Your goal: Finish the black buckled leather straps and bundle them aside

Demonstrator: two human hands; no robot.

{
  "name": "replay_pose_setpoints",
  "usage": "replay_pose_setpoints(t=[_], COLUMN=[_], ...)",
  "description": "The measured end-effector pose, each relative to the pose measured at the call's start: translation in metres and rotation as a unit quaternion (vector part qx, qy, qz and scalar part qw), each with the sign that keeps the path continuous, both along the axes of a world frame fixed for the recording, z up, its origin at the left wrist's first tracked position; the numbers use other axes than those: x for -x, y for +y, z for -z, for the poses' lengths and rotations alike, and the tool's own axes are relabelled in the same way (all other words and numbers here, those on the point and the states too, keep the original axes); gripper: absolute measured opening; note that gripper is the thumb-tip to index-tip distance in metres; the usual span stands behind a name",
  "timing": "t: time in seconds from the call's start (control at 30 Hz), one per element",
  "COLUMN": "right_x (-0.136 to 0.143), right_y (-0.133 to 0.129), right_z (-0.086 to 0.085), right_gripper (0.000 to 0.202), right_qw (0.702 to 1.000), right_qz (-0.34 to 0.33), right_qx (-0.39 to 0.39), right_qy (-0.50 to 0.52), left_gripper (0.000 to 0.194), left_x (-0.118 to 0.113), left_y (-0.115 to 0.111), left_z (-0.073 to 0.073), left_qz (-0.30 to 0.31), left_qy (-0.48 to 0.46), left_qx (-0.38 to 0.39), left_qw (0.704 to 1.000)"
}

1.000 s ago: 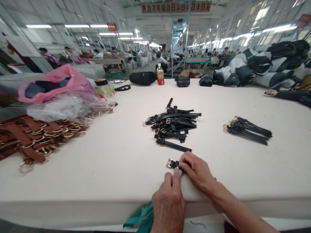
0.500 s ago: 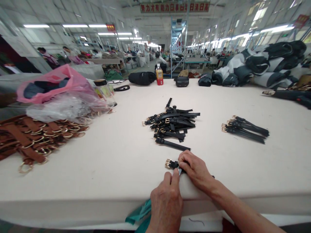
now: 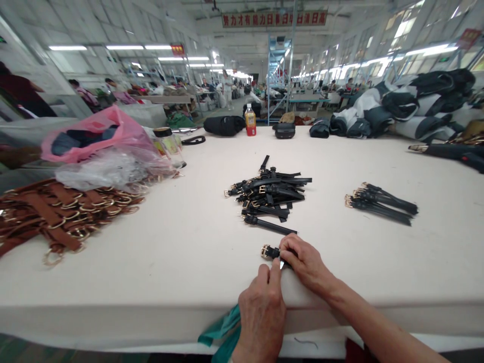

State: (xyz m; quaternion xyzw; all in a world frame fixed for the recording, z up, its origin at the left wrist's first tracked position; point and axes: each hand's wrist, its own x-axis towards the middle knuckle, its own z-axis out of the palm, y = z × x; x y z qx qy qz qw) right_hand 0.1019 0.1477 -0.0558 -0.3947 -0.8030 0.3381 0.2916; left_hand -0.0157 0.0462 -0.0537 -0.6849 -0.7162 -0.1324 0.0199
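My right hand (image 3: 307, 263) presses a short black strap with a gold buckle (image 3: 269, 251) flat on the white table (image 3: 170, 252) near its front edge. My left hand (image 3: 262, 305) rests at the table edge, thumb and forefinger pinching a small pale piece against the strap where it meets the right hand's fingers. Beyond them lies a loose heap of black buckled straps (image 3: 270, 194). One single strap (image 3: 268, 225) lies just past my right hand.
A neat bundle of black straps (image 3: 380, 204) lies to the right. Brown straps with gold rings (image 3: 56, 217) and pink and clear plastic bags (image 3: 102, 146) fill the left. A drink bottle (image 3: 250, 120), black bags and rolled fabric (image 3: 416, 101) stand at the far edge. People work in the background.
Both hands stay on the same strap with only slight finger shifts. The camera has tilted a little, which shifts the scene in the frame.
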Motion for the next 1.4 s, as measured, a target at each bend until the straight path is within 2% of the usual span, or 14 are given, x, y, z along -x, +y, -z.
replay_pose_setpoints(t=[0.13,0.3,0.47,0.57,0.67,0.73,0.8,0.87,0.93,1.03,1.1,1.17,1.3,1.4], right_x=[0.001,0.001,-0.002,-0.004,-0.005,-0.008,-0.015,-0.024,-0.033,-0.04,-0.035,-0.025,-0.003,0.002], right_y=[-0.001,0.0,0.002,-0.001,-0.01,-0.02,-0.032,-0.044,-0.052,-0.055,-0.051,-0.045,-0.035,-0.032], right_z=[-0.002,-0.001,-0.003,-0.011,-0.028,-0.041,-0.051,-0.056,-0.054,-0.046,-0.04,-0.033,-0.02,-0.013], right_gripper=[0.016,0.016,0.017,0.018,0.021,0.022,0.022,0.022,0.017,0.019,0.022,0.015,0.009,0.012], right_qw=[1.0,0.999,0.997,0.993,0.993,0.996,0.999,0.993,0.982,0.981,0.984,0.977,0.952,0.939], right_qz=[0.001,-0.007,0.023,0.04,0.047,0.02,-0.044,-0.102,-0.122,-0.07,-0.005,0.041,0.085,0.104], right_qx=[0.004,0.011,0.025,0.03,0.017,0.003,0.011,0.034,0.034,-0.027,-0.082,-0.135,-0.208,-0.243], right_qy=[0.01,0.03,0.072,0.104,0.11,0.083,0.024,-0.057,-0.138,-0.178,-0.159,-0.159,-0.207,-0.22], left_gripper=[0.045,0.042,0.039,0.033,0.031,0.029,0.027,0.026,0.027,0.028,0.027,0.027,0.027,0.027], left_x=[-0.003,-0.003,0.006,0.019,0.033,0.039,0.041,0.041,0.041,0.041,0.04,0.04,0.04,0.04], left_y=[0.0,-0.001,-0.006,-0.006,-0.001,0.004,0.009,0.011,0.011,0.011,0.011,0.012,0.013,0.013], left_z=[0.001,0.004,0.002,-0.006,-0.016,-0.02,-0.021,-0.019,-0.017,-0.015,-0.015,-0.016,-0.017,-0.017], left_qz=[-0.013,0.002,0.012,-0.015,-0.037,-0.027,-0.011,-0.004,-0.004,-0.002,0.001,0.001,-0.002,0.002], left_qy=[0.005,-0.011,-0.043,-0.055,-0.056,-0.052,-0.047,-0.042,-0.038,-0.037,-0.037,-0.035,-0.032,-0.036], left_qx=[-0.002,-0.006,-0.013,-0.024,-0.021,-0.006,0.01,0.022,0.028,0.033,0.036,0.04,0.046,0.046], left_qw=[1.0,1.0,0.999,0.998,0.998,0.998,0.999,0.999,0.999,0.999,0.999,0.999,0.998,0.998])
